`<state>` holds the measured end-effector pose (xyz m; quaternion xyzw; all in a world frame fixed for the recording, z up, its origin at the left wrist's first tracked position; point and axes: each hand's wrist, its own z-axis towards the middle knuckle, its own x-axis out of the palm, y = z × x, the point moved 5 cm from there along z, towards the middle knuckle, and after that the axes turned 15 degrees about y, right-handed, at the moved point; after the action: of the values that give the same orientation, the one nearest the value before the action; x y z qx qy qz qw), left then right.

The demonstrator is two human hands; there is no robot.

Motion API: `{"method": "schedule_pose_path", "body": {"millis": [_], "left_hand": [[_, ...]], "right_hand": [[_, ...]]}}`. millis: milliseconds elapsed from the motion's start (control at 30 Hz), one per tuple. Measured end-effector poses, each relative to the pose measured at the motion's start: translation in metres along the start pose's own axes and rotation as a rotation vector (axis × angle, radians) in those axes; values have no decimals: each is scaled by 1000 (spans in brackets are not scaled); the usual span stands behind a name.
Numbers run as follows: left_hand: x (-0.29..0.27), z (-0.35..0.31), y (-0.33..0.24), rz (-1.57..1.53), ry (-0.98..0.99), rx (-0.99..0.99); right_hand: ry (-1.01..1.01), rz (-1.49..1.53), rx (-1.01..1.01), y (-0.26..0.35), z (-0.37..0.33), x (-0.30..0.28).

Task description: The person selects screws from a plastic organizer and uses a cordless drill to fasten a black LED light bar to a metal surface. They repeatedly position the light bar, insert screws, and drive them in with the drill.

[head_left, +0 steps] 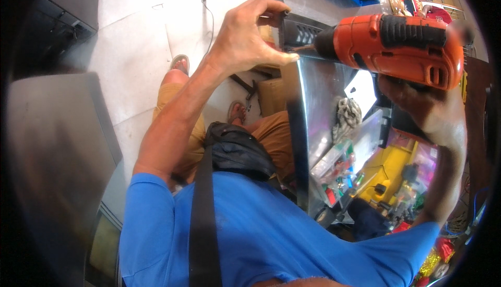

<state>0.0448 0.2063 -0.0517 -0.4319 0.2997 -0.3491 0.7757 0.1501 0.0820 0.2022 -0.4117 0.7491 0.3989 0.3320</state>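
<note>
My right hand is wrapped round the handle of an orange and black power drill, held level with its chuck toward the left. A thin drill bit sticks out of the chuck and reaches a black slotted part; I cannot tell whether it has entered it. The near edge of that part sits between the thumb and fingers of my left hand, which pinches it from the left side. Its exact kind is not clear.
Beside me runs a metal-topped table carrying a bundle of grey cord, a clear plastic case and small parts. A yellow case lies farther right. A cardboard box stands under the table. At left is a grey panel.
</note>
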Motion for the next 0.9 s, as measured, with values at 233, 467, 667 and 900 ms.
{"method": "schedule_pose_path", "body": {"millis": [233,467,667,900], "left_hand": [[0,-2,1,-4,-1,-11],[0,-2,1,-19,0,-24],[2,0,1,-28,12,-12],[-1,-1,-2,-69,10,-39]], "right_hand": [[-87,130,-40,7,-5,21],[37,298,-159,8,6,13],[-17,148,-121,8,4,12],[72,113,-42,4,1,10]]}}
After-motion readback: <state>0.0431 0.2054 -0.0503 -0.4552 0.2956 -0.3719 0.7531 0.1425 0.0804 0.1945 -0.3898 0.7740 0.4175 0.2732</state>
